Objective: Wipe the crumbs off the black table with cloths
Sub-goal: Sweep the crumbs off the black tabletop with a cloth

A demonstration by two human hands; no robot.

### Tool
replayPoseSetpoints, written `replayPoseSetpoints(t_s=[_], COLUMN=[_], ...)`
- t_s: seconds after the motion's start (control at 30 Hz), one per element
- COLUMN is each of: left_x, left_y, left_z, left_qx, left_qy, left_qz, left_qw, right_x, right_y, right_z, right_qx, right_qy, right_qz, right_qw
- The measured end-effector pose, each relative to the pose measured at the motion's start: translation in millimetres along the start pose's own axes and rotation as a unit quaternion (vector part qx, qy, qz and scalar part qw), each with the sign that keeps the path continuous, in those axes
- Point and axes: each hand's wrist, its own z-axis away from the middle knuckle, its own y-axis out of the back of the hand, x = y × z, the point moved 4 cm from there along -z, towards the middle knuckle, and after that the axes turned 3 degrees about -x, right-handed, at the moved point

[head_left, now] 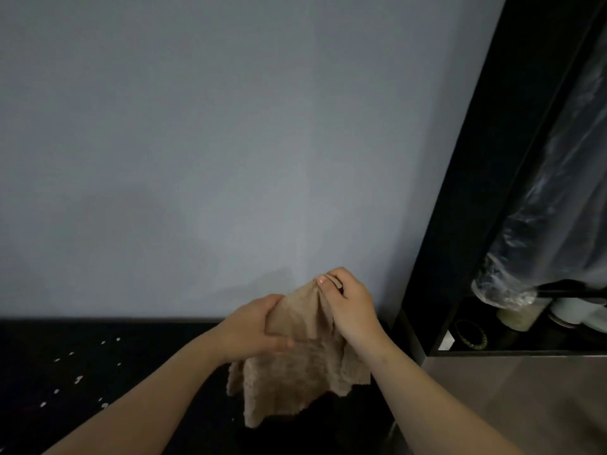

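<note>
— Where is the cloth (295,366) sitting?

— It isn't sitting. The tan cloth is hanging in the air over the right part of the black bench (147,336), with its ragged lower edge dangling free.

— What is holding it up?

— Both hands. The right hand (351,307) is pinching the top corner, its grip closed on the fabric. The left hand (253,330) is clasping the left edge a little lower, thumb lying across the near face and fingers going behind. That grip is also closed on the cloth.

— And the crumbs (78,379)?

— They are lying scattered as pale specks on the left of the bench, well apart from the cloth.

— Further out?

— A grey wall (230,126) is rising at the far side. On the right, a dark shelf (512,352) is carrying a beaded bracelet (483,339) and a pale jar (520,318), with clear plastic sheeting (558,208) hanging above them.
</note>
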Motion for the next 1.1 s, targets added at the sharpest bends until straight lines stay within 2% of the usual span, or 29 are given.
replayPoseSetpoints(t_s=[0.03,0.07,0.1,0.17,0.23,0.33,0.4,0.47,0.53,0.57,0.6,0.7,0.73,0.83,0.87,0.97,1.03,1.1], left_x=[1.9,1.3,0.2,-0.4,9.1,27.6,42.4,52.9,57.6,58.3,58.2,62.1,65.5,72.9,73.1,68.5,62.8,56.3], left_y=[3.1,6.4,8.9,5.6,-2.8,-17.5,-24.8,-30.9,-37.4,-39.9,-41.9,-47.9,-48.9,-45.6,-42.9,-31.8,-26.0,-25.8], left_z=[5.7,11.2,17.2,27.7,39.2,51.5,56.7,59.6,58.8,57.7,56.2,55.5,58.2,64.1,64.2,65.2,66.5,68.0], left_qx=[0.011,0.031,0.046,0.039,0.019,0.013,0.014,0.008,0.0,0.001,0.006,-0.006,-0.019,-0.04,-0.036,0.005,0.009,-0.017], left_qy=[0.017,0.042,0.065,0.109,0.138,0.154,0.149,0.137,0.141,0.143,0.14,0.104,0.093,0.064,0.058,0.054,0.054,0.059], left_qz=[-0.058,-0.069,-0.03,0.149,0.319,0.552,0.633,0.66,0.648,0.629,0.603,0.525,0.512,0.494,0.48,0.383,0.293,0.259], left_qw=[0.998,0.996,0.996,0.982,0.937,0.819,0.759,0.738,0.749,0.764,0.785,0.845,0.854,0.866,0.875,0.922,0.955,0.964], right_x=[-3.8,-7.2,-10.3,-13.9,-17.6,-24.7,-31.8,-34.2,-30.9,-25.6,-20.6,-5.0,-3.6,7.8,12.4,25.4,27.6,22.2], right_y=[6.1,12.4,18.5,29.7,36.6,40.7,39.5,33.7,28.7,29.0,32.1,46.3,46.9,37.5,37.5,48.5,57.4,60.5], right_z=[5.5,11.4,17.2,28.3,40.0,57.6,70.9,85.1,100.1,104.5,105.3,99.7,99.9,106.2,106.5,101.5,99.7,99.5], right_qx=[0.003,0.01,0.018,0.033,0.033,0.02,-0.02,-0.114,-0.214,-0.23,-0.217,-0.1,-0.111,-0.232,-0.241,-0.17,-0.119,-0.108], right_qy=[0.004,0.003,-0.001,-0.005,-0.005,-0.01,0.001,0.01,-0.032,-0.059,-0.077,-0.072,-0.062,-0.071,-0.068,-0.07,-0.068,-0.052], right_qz=[0.007,0.005,-0.005,-0.022,-0.029,-0.029,-0.033,-0.03,-0.037,-0.04,-0.05,-0.054,-0.041,0.008,0.036,0.125,0.137,0.122], right_qw=[1.0,1.0,1.0,0.999,0.999,0.999,0.999,0.993,0.976,0.97,0.972,0.991,0.991,0.97,0.967,0.975,0.981,0.985])
